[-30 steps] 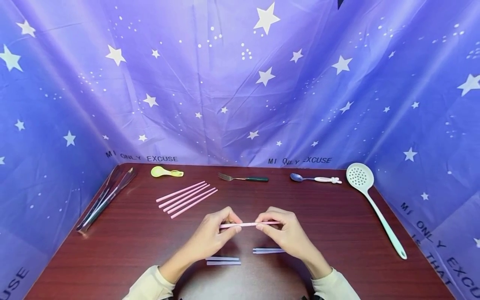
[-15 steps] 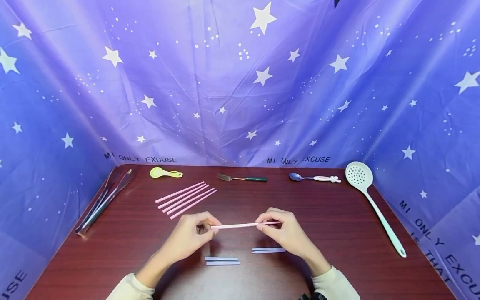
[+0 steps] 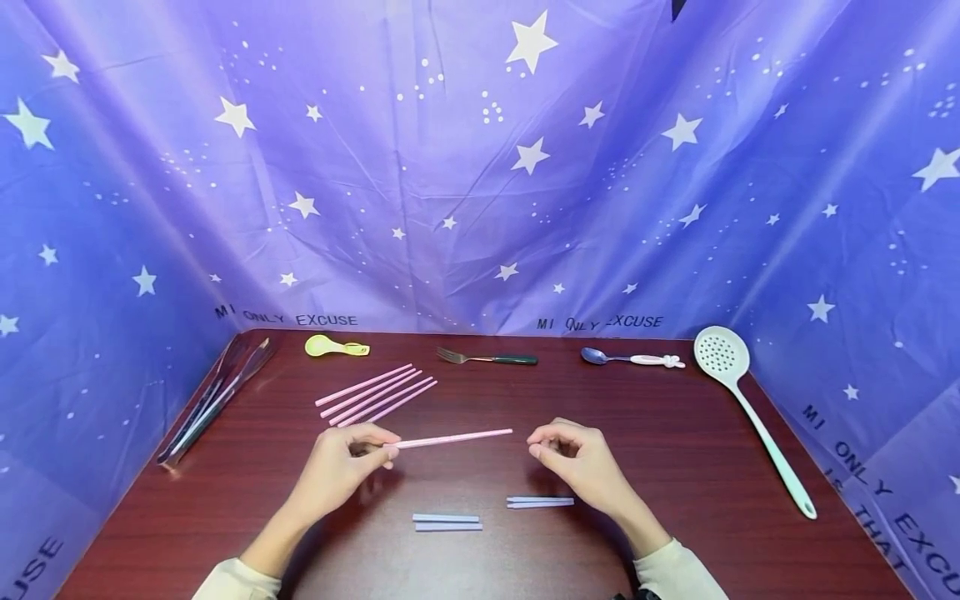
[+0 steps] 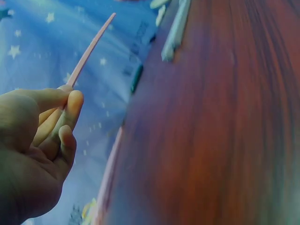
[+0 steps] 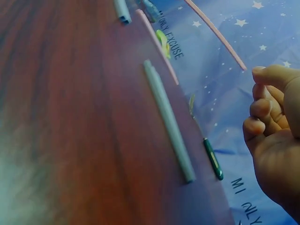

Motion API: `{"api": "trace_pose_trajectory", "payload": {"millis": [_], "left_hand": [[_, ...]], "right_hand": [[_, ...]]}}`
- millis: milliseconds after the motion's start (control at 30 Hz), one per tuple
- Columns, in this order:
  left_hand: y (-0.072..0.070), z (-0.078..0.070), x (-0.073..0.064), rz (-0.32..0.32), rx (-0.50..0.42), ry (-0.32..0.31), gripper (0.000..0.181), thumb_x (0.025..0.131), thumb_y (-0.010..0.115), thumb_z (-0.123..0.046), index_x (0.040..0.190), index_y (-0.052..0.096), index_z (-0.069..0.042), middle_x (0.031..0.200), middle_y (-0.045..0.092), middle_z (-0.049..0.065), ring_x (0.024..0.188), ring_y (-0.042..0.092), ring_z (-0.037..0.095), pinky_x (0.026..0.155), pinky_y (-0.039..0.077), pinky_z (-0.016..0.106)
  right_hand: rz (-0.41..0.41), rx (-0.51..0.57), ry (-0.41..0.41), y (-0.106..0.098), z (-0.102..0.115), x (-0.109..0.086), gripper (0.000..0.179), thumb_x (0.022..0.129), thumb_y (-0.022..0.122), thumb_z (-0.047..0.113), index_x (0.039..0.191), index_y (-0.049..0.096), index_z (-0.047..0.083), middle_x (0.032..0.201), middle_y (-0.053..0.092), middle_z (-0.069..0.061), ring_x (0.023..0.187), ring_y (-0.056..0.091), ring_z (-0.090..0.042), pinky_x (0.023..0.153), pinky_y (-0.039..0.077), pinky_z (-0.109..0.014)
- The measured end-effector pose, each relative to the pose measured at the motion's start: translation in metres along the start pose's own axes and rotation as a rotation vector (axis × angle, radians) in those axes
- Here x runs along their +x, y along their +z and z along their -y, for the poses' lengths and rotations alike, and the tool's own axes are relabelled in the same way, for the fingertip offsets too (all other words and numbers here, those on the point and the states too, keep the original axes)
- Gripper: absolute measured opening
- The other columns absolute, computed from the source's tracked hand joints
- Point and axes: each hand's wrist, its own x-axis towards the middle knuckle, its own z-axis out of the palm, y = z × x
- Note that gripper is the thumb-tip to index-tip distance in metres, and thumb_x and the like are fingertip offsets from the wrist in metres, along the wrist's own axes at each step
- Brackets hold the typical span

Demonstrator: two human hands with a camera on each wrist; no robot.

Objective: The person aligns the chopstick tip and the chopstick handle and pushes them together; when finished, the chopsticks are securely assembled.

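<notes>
My left hand [image 3: 337, 467] pinches one end of a pink chopstick [image 3: 457, 438] between thumb and index finger. The chopstick is raised above the table and points to the right, its far end tilted up a little. Beyond that tip, and apart from it, my right hand [image 3: 573, 454] hovers with loosely bent fingers and nothing in them; its thumb shows close to the index finger [image 5: 262, 89] in the right wrist view. Several more pink chopsticks [image 3: 367, 396] lie fanned out behind my left hand. Two pairs of short pale-blue sticks lie between my forearms, a left pair [image 3: 447, 523] and a right pair [image 3: 540, 502].
Along the back of the dark red table [image 3: 487, 567] lie a yellow measuring spoon [image 3: 318, 346], a green-handled fork [image 3: 487, 358] and a white-handled spoon [image 3: 637, 359]. Long glossy tongs [image 3: 213, 408] lie at the left edge, a pale perforated skimmer [image 3: 723, 354] at the right. Starry cloth hangs behind.
My left hand has slid out to the left end of the chopstick and drawn it leftwards. My right hand has let go of it.
</notes>
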Motion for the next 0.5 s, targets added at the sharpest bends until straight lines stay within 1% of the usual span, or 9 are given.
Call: {"api": "trace_pose_trajectory", "payload": {"millis": [100, 200, 333, 433, 500], "left_hand": [[-0.005, 0.013, 0.001, -0.063, 0.046, -0.033, 0.009, 0.090, 0.079, -0.010, 0.094, 0.079, -0.018, 0.073, 0.077, -0.001, 0.043, 0.060, 0.019, 0.041, 0.048, 0.027], [-0.008, 0.024, 0.004, -0.128, 0.091, -0.051, 0.007, 0.088, 0.081, -0.011, 0.092, 0.080, -0.017, 0.074, 0.078, -0.003, 0.050, 0.063, 0.009, 0.043, 0.049, 0.024], [-0.010, 0.036, 0.007, -0.199, 0.109, -0.055, 0.007, 0.086, 0.083, -0.010, 0.092, 0.081, -0.014, 0.077, 0.079, 0.000, 0.065, 0.070, 0.000, 0.054, 0.052, 0.017], [-0.011, 0.042, 0.008, -0.234, 0.120, -0.054, 0.007, 0.086, 0.084, -0.010, 0.092, 0.081, -0.012, 0.077, 0.079, 0.001, 0.068, 0.071, -0.003, 0.061, 0.051, 0.012], [-0.012, 0.045, 0.007, -0.249, 0.137, -0.052, 0.007, 0.086, 0.084, -0.011, 0.092, 0.081, -0.012, 0.077, 0.079, 0.000, 0.068, 0.070, -0.005, 0.063, 0.050, 0.010]], "right_hand": [[0.037, 0.005, 0.011, 0.000, -0.005, -0.004, 0.007, 0.092, 0.075, 0.006, 0.099, 0.075, 0.008, 0.078, 0.061, 0.000, 0.066, 0.052, -0.002, 0.054, 0.045, -0.022], [0.088, 0.013, 0.026, 0.000, -0.008, -0.008, 0.006, 0.093, 0.075, 0.008, 0.099, 0.075, 0.007, 0.078, 0.061, -0.001, 0.066, 0.051, 0.000, 0.054, 0.044, -0.020], [0.133, 0.010, 0.027, 0.000, -0.012, -0.013, 0.005, 0.093, 0.075, 0.009, 0.098, 0.075, 0.008, 0.077, 0.062, -0.001, 0.065, 0.052, 0.000, 0.053, 0.044, -0.020], [0.143, -0.010, 0.017, 0.000, -0.013, -0.015, 0.004, 0.092, 0.076, 0.010, 0.096, 0.075, 0.011, 0.077, 0.063, 0.000, 0.067, 0.053, -0.001, 0.055, 0.046, -0.020], [0.147, -0.035, 0.011, 0.001, -0.014, -0.016, 0.004, 0.092, 0.077, 0.011, 0.095, 0.075, 0.013, 0.077, 0.064, 0.001, 0.068, 0.055, -0.001, 0.056, 0.047, -0.021]]}}
